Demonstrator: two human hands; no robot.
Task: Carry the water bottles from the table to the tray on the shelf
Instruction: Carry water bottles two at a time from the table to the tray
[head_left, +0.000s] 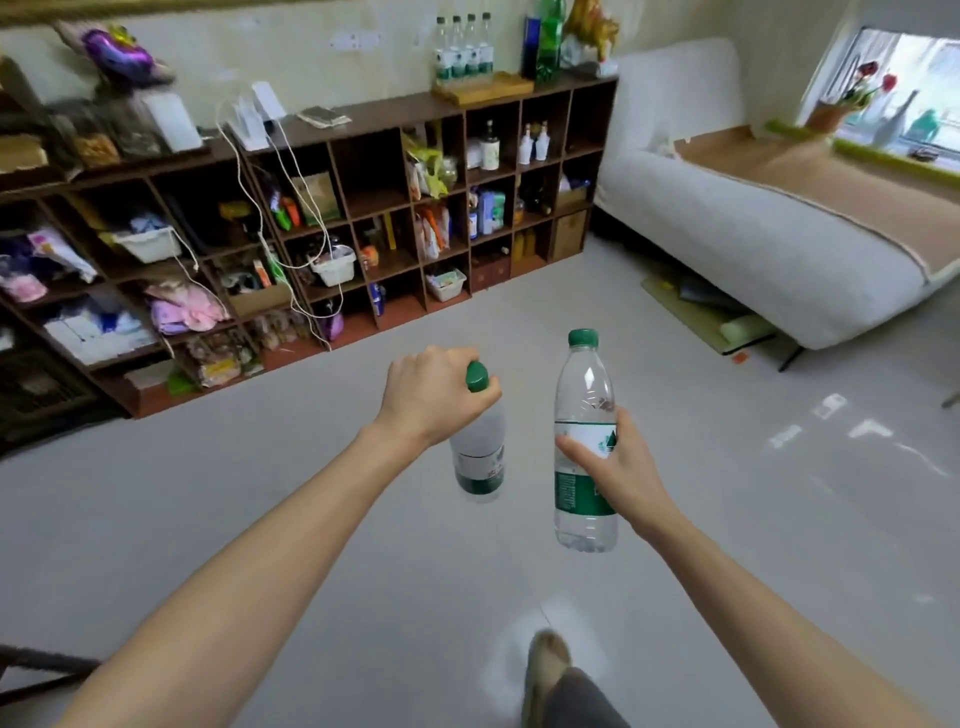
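Green-capped water bottles are held one in each hand, over bare floor, well short of the wooden tray (485, 89) on top of the shelf (363, 111). Left of the tray's line, the left hand (431, 397) is clenched over the neck of the left bottle (480, 457), which hangs below the fingers, roughly upright. Almost directly below the tray, the right hand (618, 462) is wrapped round the label of the right bottle (584, 395), upright, cap uppermost. Four bottles (464, 49) already stand at the tray's left end; its right part is bare. Neither hand is judged clearly nearer.
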